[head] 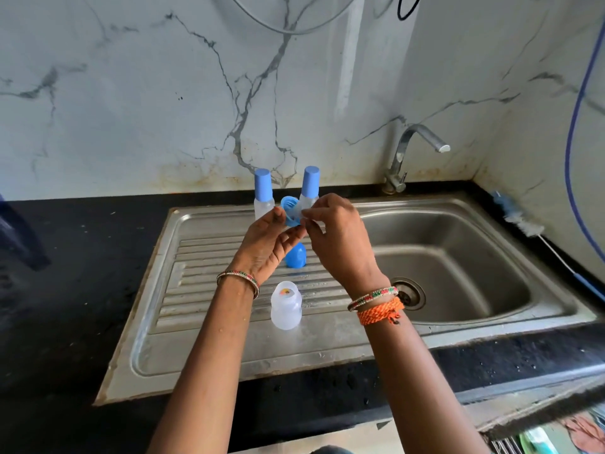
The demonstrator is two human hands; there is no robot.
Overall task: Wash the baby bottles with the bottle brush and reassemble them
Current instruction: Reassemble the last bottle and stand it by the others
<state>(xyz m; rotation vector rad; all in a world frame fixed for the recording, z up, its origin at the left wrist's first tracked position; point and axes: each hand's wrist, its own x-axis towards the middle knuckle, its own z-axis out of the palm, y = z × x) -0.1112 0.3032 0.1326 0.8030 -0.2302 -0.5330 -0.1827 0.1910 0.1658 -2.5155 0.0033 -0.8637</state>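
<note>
An open bottle body (286,305) stands uncapped on the drainboard (203,290); above it the left hand (265,249) grips a blue collar (289,213), the right hand (337,235) apparently pinching a teat into it, half hidden; behind, two capped bottles (264,194) look finished

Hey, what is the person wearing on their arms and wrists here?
Both forearms are bare, with no sleeves in view. The left wrist carries one thin bangle patterned in green, red and silver. The right wrist carries a similar bangle and, just below it, an orange braided thread wrapped several times round.
</note>
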